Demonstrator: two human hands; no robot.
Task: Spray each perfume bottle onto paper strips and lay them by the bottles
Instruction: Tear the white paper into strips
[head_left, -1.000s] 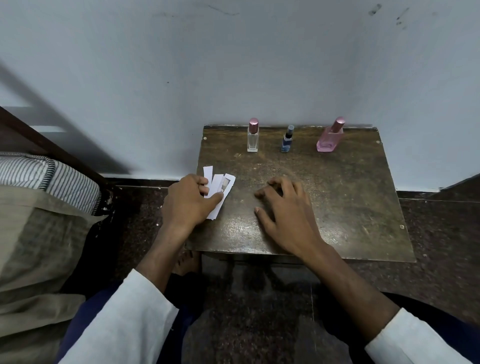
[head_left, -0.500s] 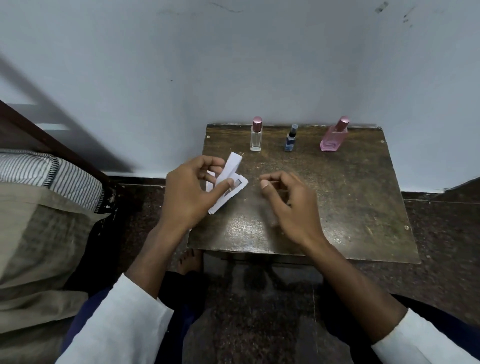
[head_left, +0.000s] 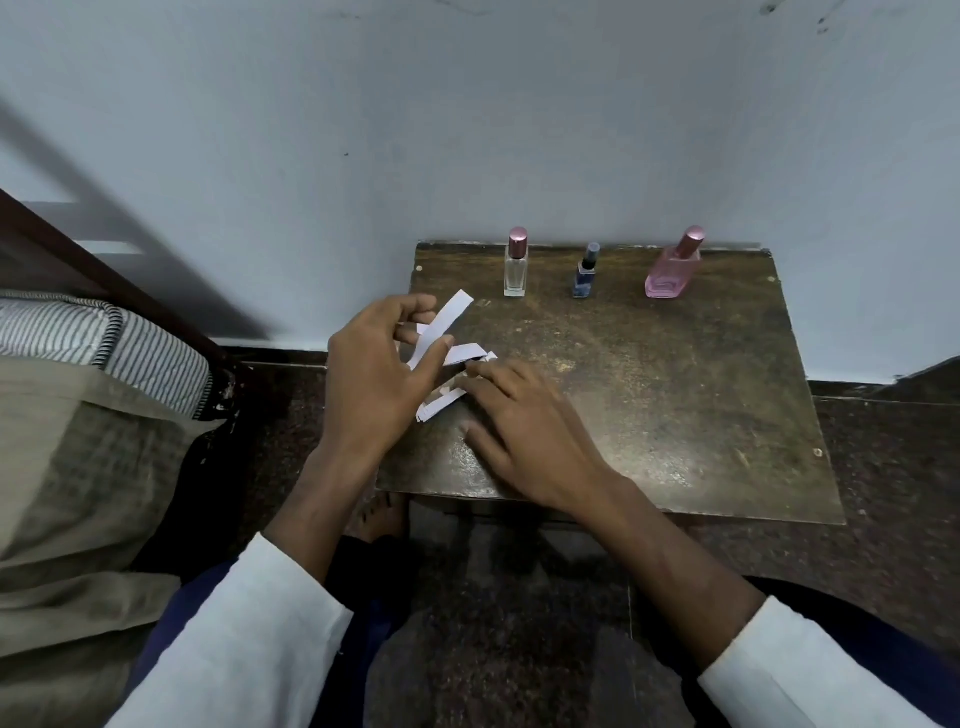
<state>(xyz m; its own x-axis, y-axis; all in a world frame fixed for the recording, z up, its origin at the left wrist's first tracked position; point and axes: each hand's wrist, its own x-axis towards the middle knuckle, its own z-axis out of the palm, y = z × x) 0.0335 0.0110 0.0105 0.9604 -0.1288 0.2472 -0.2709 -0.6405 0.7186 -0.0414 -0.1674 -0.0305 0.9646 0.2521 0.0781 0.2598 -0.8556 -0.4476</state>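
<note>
1. The left hand (head_left: 382, 376) pinches one paper strip (head_left: 445, 322) between thumb and fingers, lifting it at a slant, probably to separate it for the first spray.
2. The right hand (head_left: 524, 421) lies flat, fingers together, pressing on the remaining strips (head_left: 441, 405), apparently so the pile stays put on the surface (head_left: 675, 405).
3. Beyond the pile, by the wall, stand the clear bottle (head_left: 516, 265), the blue bottle (head_left: 587, 273) to its right and the pink bottle (head_left: 674, 265) further right, all capped and untouched; no strip lies beside any bottle yet.
</note>
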